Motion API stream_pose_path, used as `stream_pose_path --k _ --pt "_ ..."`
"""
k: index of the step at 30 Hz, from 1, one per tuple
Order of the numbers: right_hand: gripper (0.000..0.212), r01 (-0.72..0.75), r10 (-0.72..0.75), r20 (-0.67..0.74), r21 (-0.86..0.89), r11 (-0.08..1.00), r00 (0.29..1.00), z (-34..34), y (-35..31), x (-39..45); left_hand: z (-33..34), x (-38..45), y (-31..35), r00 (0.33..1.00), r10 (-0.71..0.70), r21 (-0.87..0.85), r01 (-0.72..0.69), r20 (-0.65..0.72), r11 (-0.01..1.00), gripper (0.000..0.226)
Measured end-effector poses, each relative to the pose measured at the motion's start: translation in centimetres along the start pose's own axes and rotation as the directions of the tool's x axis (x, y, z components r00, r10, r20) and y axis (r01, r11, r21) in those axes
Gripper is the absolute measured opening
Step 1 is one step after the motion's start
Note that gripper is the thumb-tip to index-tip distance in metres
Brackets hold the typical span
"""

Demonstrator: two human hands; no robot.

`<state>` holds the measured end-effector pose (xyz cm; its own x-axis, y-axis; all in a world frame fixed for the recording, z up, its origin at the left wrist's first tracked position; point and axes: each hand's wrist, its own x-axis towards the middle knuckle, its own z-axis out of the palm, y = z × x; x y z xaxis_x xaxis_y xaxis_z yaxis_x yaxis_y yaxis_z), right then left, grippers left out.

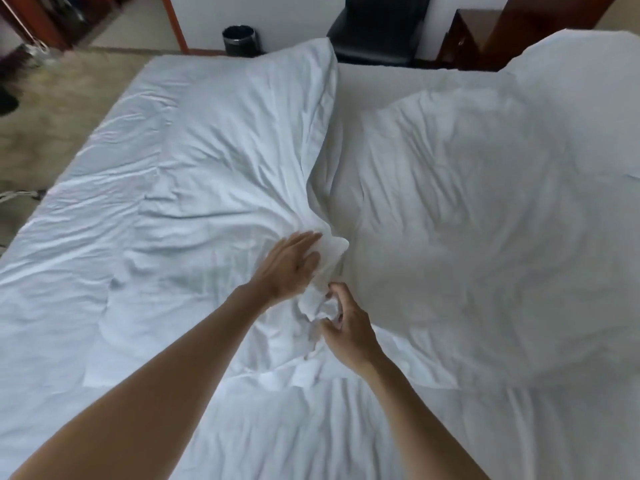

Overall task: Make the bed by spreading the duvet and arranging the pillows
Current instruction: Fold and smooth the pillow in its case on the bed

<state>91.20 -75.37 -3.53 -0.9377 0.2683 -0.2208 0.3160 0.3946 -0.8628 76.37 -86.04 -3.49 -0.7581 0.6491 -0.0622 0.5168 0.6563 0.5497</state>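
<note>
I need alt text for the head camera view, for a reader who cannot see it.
Two bare hands work a bunched corner of a white duvet on a bed: the left hand lies flat on the fabric with straight fingers, and the right hand pinches the crumpled corner. A white pillow lies to the right, and a dark waste bin stands beyond the bed.
</note>
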Motion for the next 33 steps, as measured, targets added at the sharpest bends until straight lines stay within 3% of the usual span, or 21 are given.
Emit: stream_pose_path --k 4,6,8,11,15,17,20,21,23,25,27,29,31,33 --pt "0.013 -0.088 0.090 -0.035 0.056 0.995 0.995 -1.6 -0.8 -0.2 0.4 -3.4 1.5 0.980 -0.161 0.167 0.179 -0.113 0.970 0.073" --pt "0.009 -0.044 0.068 -0.158 0.148 0.988 0.985 -3.4 -1.3 -1.2 0.5 -5.1 2.8 0.945 -0.205 0.333 0.284 -0.255 0.899 0.069" --pt "0.008 0.023 0.057 -0.293 0.263 0.965 0.954 -5.5 -1.1 -2.5 0.9 -6.1 4.0 0.903 -0.288 0.373 0.399 -0.320 0.838 0.069" --pt "0.010 -0.029 0.128 -0.338 0.283 0.959 0.933 -6.2 1.3 -3.8 3.0 -6.4 4.2 0.882 -0.416 0.322 0.468 -0.220 0.823 0.078" --pt "0.021 -0.253 0.255 -0.252 0.040 0.967 0.934 -5.1 4.8 -4.5 4.5 -5.9 1.8 0.861 -0.507 0.390 0.451 0.047 0.803 0.083" --pt "0.022 -0.221 0.180 -0.326 -0.093 0.971 0.928 -4.7 4.3 -4.7 4.0 -6.2 0.6 0.852 -0.511 0.413 0.426 0.117 0.805 0.084" --pt "0.022 0.083 -0.219 -0.535 -0.268 0.960 0.816 -3.3 0.1 -4.4 3.6 -7.2 -0.4 0.842 -0.508 0.461 0.383 0.183 0.801 0.089" --pt "0.020 0.201 -0.347 -0.507 -0.321 0.926 0.789 -2.7 -1.7 -3.9 3.6 -7.5 -0.4 0.833 -0.510 0.479 0.367 0.212 0.797 0.092" --pt "0.020 0.302 -0.463 -0.319 -0.441 0.845 0.827 -1.3 -3.6 -2.1 3.2 -7.9 -0.3 0.811 -0.516 0.524 0.323 0.277 0.788 0.100" --pt "0.041 0.197 -0.344 -0.123 -0.623 0.757 0.931 -0.3 -2.9 0.0 2.4 -8.3 -0.4 0.792 -0.519 0.569 0.277 0.321 0.774 0.106" --pt "0.067 -0.003 0.025 0.019 -0.745 0.668 1.000 -0.4 -1.3 1.2 1.1 -8.8 -0.7 0.754 -0.564 0.595 0.294 0.336 0.748 0.114" --pt "0.087 -0.133 0.350 0.133 -0.757 0.640 0.927 -1.7 -0.1 2.1 -0.3 -8.8 -1.3 0.697 -0.640 0.626 0.349 0.324 0.698 0.123" --pt "0.094 -0.104 0.426 0.221 -0.779 0.618 0.877 -2.7 0.1 2.9 -1.9 -8.7 -2.3 0.630 -0.727 0.655 0.431 0.273 0.621 0.133" --pt "0.084 0.005 0.396 0.270 -0.832 0.555 0.878 -2.7 -0.2 3.8 -3.4 -8.8 -3.6 0.539 -0.811 0.669 0.518 0.227 0.532 0.143"
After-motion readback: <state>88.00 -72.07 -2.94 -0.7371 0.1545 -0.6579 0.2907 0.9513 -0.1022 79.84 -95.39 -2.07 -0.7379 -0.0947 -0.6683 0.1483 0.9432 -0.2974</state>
